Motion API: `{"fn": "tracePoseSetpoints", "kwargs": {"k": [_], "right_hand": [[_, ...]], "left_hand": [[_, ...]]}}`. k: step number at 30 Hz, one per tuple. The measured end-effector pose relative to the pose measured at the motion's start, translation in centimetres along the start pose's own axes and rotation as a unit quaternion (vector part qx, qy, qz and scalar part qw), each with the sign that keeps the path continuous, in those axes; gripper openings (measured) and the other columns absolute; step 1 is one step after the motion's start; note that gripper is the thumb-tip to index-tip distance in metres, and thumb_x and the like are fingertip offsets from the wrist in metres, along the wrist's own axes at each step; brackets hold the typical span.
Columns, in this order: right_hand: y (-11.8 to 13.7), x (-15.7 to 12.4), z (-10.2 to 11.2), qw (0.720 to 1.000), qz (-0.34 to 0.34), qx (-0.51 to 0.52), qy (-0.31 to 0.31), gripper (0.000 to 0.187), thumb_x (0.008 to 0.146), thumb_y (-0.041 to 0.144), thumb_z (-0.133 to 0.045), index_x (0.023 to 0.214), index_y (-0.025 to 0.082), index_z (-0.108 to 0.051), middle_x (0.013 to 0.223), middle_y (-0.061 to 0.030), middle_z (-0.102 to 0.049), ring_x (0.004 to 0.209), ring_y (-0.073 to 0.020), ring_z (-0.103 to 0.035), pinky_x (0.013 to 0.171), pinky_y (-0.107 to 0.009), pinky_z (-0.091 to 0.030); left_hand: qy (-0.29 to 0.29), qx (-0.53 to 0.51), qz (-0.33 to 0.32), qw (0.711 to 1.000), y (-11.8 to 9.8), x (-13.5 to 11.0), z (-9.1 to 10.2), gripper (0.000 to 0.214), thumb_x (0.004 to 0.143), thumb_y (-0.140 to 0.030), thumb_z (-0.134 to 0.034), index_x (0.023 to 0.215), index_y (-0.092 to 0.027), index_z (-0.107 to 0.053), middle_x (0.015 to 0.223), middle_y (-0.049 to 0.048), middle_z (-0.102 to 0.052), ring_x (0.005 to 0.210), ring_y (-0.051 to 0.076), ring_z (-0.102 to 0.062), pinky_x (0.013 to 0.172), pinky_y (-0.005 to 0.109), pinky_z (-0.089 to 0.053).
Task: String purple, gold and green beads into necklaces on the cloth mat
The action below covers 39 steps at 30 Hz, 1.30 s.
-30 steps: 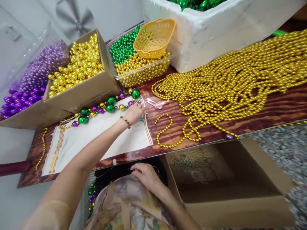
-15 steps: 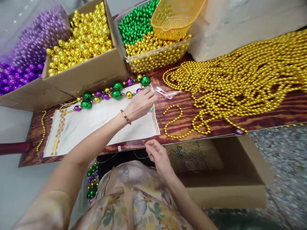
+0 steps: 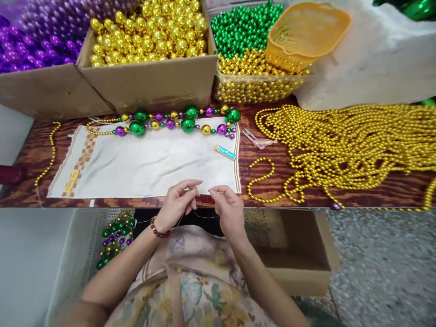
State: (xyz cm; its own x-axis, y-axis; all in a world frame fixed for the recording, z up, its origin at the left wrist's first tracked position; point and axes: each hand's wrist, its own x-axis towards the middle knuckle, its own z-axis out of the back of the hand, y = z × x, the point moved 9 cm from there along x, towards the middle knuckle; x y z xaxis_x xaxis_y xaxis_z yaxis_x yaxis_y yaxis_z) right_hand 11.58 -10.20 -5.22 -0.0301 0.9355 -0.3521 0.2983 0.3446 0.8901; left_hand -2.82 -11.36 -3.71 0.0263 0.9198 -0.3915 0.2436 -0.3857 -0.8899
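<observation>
My left hand [image 3: 182, 202], with a beaded bracelet at the wrist, is closed in a pinch above the front edge of a white cloth [image 3: 153, 163]. What its fingertips hold is too small to make out. Facing it a short gap away, my right hand [image 3: 230, 209] pinches a thin thread [image 3: 207, 216], which hangs in a slack curve below the hands. Along the cloth's back edge lies a strand of green, gold and purple beads [image 3: 188, 125]. Several small purple beads [image 3: 232, 132] sit at its right end. A blue-labelled strip [image 3: 225, 152] rests on the cloth.
Thread snips [image 3: 254, 139] lie right of the cloth, beside a heap of gold bead strings [image 3: 340, 141]. Behind stand a cardboard box [image 3: 153, 84] of gold beads and a clear tub [image 3: 259, 84] with an orange basket [image 3: 306, 36] on it. An open carton [image 3: 293, 277] is below the table.
My left hand has come back from the strand's right end to meet my right hand, uncovering the small purple beads and the blue-labelled strip. The view has shifted and levelled.
</observation>
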Motion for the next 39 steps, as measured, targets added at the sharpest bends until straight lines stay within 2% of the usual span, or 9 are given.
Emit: {"fn": "tracePoseSetpoints", "kwargs": {"k": [3,7,10,13,19,25,30,33,39], "right_hand": [[1.7,0.0,-0.9,0.998,0.054,-0.045,0.005,0.021,0.076,0.040,-0.072,0.076,0.020,-0.067,0.052,0.0069,-0.042,0.045,-0.0080,-0.032,0.045,-0.023,-0.028],[4.0,0.1,-1.2,0.981,0.144,-0.128,-0.026,0.015,0.084,0.033,-0.067,0.076,0.020,-0.066,0.059,0.0045,-0.050,0.054,-0.0107,-0.045,0.054,-0.024,-0.039],[5.6,-0.1,-2.2,0.963,0.219,-0.156,-0.015,0.011,0.088,0.027,-0.064,0.079,0.020,-0.064,0.083,-0.0014,-0.064,0.081,-0.0162,-0.060,0.078,-0.030,-0.048],[5.9,-0.1,-3.0,0.962,0.229,-0.147,0.005,0.009,0.090,0.025,-0.062,0.083,0.021,-0.064,0.098,-0.0044,-0.069,0.098,-0.0192,-0.063,0.091,-0.035,-0.048],[5.9,-0.4,-3.7,0.961,0.219,-0.170,0.008,0.011,0.092,0.026,-0.061,0.084,0.020,-0.064,0.094,-0.0048,-0.073,0.090,-0.0188,-0.068,0.081,-0.033,-0.052],[7.1,-1.4,-3.6,0.941,0.269,-0.206,-0.005,0.009,0.092,0.024,-0.062,0.085,0.020,-0.065,0.094,-0.0044,-0.074,0.090,-0.0185,-0.069,0.077,-0.031,-0.054],[7.5,-1.9,-3.6,0.929,0.269,-0.252,-0.021,0.011,0.092,0.028,-0.061,0.086,0.021,-0.066,0.097,-0.0068,-0.074,0.091,-0.0210,-0.070,0.058,-0.026,-0.052],[7.7,-2.0,-3.8,0.924,0.275,-0.264,-0.024,0.011,0.092,0.028,-0.061,0.085,0.021,-0.066,0.097,-0.0071,-0.074,0.091,-0.0210,-0.070,0.057,-0.026,-0.052],[7.6,-2.0,-4.0,0.924,0.284,-0.258,-0.012,0.008,0.092,0.023,-0.061,0.086,0.021,-0.065,0.097,-0.0061,-0.074,0.089,-0.0193,-0.070,0.050,-0.023,-0.050]], "left_hand": [[0.025,-0.017,0.000,1.000,-0.1,-0.3,-0.7,0.039,0.081,-0.040,-0.071,0.110,-0.014,-0.067,0.073,-0.0017,-0.059,0.044,0.003,-0.047,0.035,0.014,-0.032],[0.037,-0.051,-0.009,0.998,-0.8,-0.2,-0.9,0.034,0.083,-0.037,-0.070,0.109,-0.016,-0.067,0.076,-0.0019,-0.058,0.044,0.003,-0.048,0.033,0.013,-0.030],[0.036,-0.079,-0.003,0.996,-1.3,-0.3,-0.9,0.033,0.083,-0.035,-0.069,0.109,-0.016,-0.066,0.070,-0.0038,-0.055,0.041,0.002,-0.043,0.033,0.012,-0.026],[0.042,-0.111,0.005,0.993,-1.7,-0.5,-0.9,0.031,0.082,-0.034,-0.071,0.108,-0.016,-0.068,0.069,-0.0036,-0.055,0.040,0.001,-0.042,0.033,0.012,-0.023],[0.056,-0.149,0.006,0.987,-2.0,-0.8,-1.3,0.029,0.081,-0.032,-0.072,0.105,-0.016,-0.069,0.072,-0.0025,-0.056,0.041,0.001,-0.042,0.034,0.013,-0.020],[0.043,-0.076,-0.029,0.996,-1.8,-1.2,-1.1,0.031,0.086,-0.036,-0.068,0.111,-0.017,-0.067,0.064,-0.0043,-0.053,0.040,0.001,-0.039,0.036,0.013,-0.023],[0.037,-0.051,-0.049,0.997,-2.1,-1.5,-1.1,0.033,0.086,-0.039,-0.067,0.112,-0.018,-0.065,0.064,-0.0046,-0.054,0.041,0.002,-0.040,0.037,0.014,-0.024],[0.032,-0.030,-0.061,0.997,-2.3,-1.5,-1.1,0.034,0.087,-0.040,-0.065,0.111,-0.017,-0.065,0.063,-0.0042,-0.054,0.042,0.003,-0.042,0.039,0.015,-0.028],[0.019,0.032,-0.119,0.992,-3.1,-1.7,-0.8,0.028,0.093,-0.035,-0.058,0.114,-0.018,-0.066,0.076,-0.0004,-0.058,0.049,0.003,-0.047,0.045,0.016,-0.036]]}}
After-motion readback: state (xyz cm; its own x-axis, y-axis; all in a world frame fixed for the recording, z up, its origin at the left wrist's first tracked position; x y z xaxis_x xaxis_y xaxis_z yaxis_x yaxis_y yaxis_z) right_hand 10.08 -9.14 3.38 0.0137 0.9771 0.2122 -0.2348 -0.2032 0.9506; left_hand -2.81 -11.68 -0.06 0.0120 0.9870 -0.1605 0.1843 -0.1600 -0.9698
